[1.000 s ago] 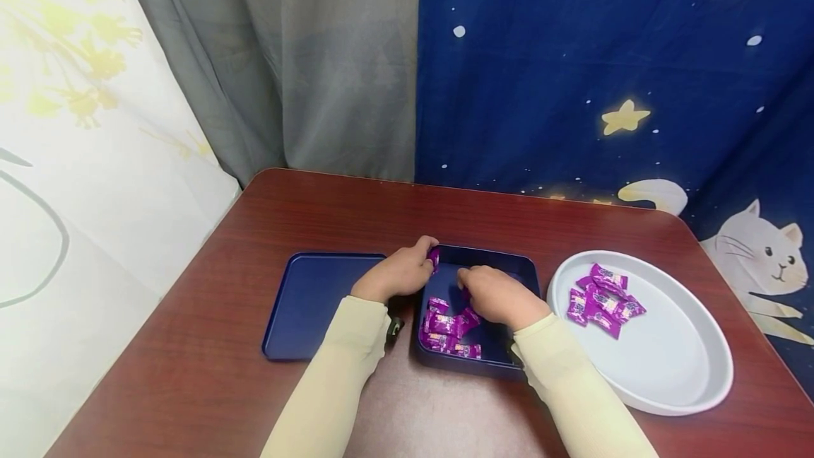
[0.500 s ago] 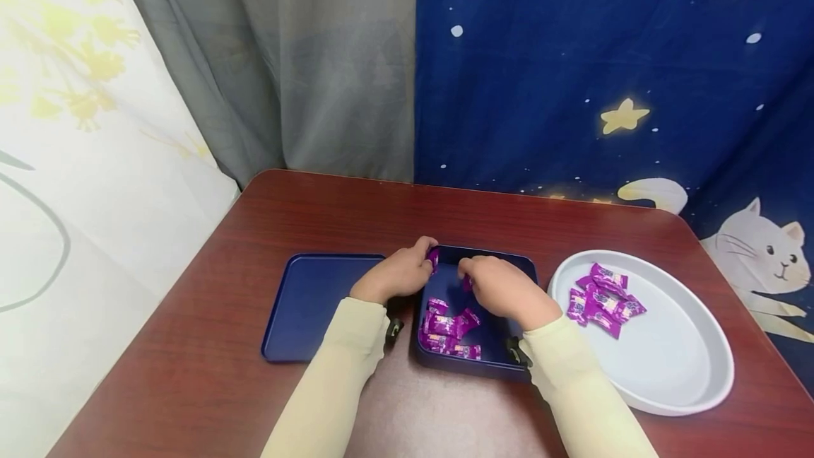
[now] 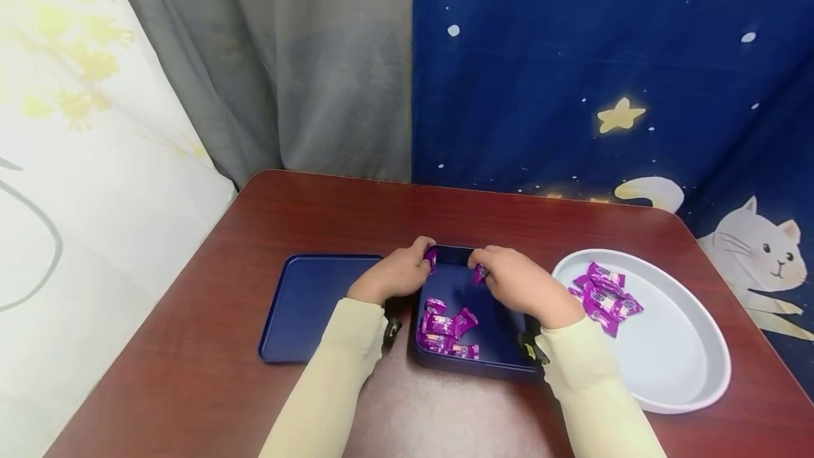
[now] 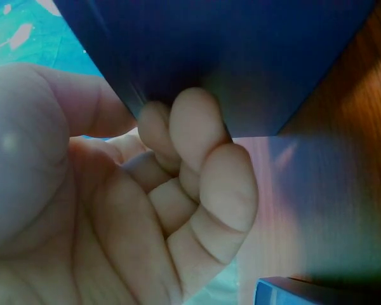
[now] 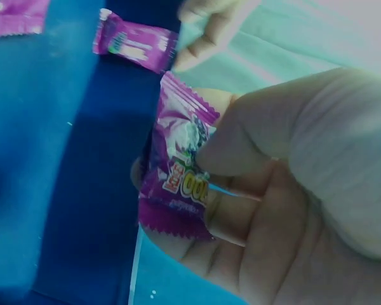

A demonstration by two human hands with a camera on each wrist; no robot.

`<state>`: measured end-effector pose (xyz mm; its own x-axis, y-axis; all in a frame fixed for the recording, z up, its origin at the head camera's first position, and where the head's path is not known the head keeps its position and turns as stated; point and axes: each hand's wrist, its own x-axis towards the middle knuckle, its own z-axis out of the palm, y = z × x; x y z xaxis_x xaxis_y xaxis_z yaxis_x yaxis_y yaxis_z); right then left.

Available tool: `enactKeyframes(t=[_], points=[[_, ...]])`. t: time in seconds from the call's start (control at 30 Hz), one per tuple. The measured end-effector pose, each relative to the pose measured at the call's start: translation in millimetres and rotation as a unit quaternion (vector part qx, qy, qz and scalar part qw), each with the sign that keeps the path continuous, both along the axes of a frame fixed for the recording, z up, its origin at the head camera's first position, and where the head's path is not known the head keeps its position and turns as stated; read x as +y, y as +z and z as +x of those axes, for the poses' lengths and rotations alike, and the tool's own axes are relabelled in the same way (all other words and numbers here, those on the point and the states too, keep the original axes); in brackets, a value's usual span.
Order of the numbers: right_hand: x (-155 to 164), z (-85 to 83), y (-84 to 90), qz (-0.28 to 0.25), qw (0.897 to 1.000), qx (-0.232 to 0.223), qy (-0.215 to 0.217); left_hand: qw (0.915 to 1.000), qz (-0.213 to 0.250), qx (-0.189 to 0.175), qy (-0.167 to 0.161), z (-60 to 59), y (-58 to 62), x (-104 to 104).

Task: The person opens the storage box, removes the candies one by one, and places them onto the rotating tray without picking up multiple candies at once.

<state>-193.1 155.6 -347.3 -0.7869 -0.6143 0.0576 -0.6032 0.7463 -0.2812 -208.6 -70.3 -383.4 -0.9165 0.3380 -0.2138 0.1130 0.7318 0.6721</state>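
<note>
Right hand point(image 5: 292, 187) pinching purple packet point(image 5: 176, 143), blue box point(image 5: 82, 190) alongside

On the tabletop point(image 3: 210, 345), the box point(image 3: 477, 366) lies between the lid point(image 3: 318, 309) on its left and the tray point(image 3: 677, 345) on its right. A heap of candies point(image 3: 444, 327) sits in the box's near left corner. 1 candy point(image 3: 431, 260) is at the far left corner, beside the left hand point(image 3: 393, 274); 1 wrapped sweet point(image 3: 480, 273) is in the right hand point(image 3: 521, 287), toward the far side. A pile of candies point(image 3: 605, 297) lies in the tray's far left part. Behind the tabletop hangs a curtain point(image 3: 509, 90).
</note>
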Motion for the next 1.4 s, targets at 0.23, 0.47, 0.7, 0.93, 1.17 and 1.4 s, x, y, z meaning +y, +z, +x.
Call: enactKeyframes(t=[0.23, 0.47, 0.7, 0.93, 1.17, 1.4], points=[[15, 3.1, 14.1, -0.032, 0.999, 0.015, 0.002, 1.0000, 0.003, 0.006, 0.001, -0.5, -0.8, -1], [36, 5.8, 25.9, -0.048, 0.998, 0.018, -0.032, 1.0000, 0.004, 0.006, 0.002, 0.3, -0.4, 0], [64, 4.1, 29.4, -0.064, 0.994, -0.020, -0.084, 0.9999, 0.003, 0.010, 0.001, 0.1, -0.1, 0], [89, 0.1, 25.0, -0.048, 0.993, 0.009, -0.103, 1.0000, 0.007, 0.004, 0.004, 0.6, -2.0, 0], [111, -2.0, 19.4, -0.023, 0.990, -0.035, -0.138, 0.9999, 0.010, 0.001, 0.007, 0.9, -4.1, 0], [133, -3.2, 13.2, -0.009, 0.983, -0.069, -0.171, 0.9999, 0.009, 0.001, 0.008, 1.7, -0.7, 0]])
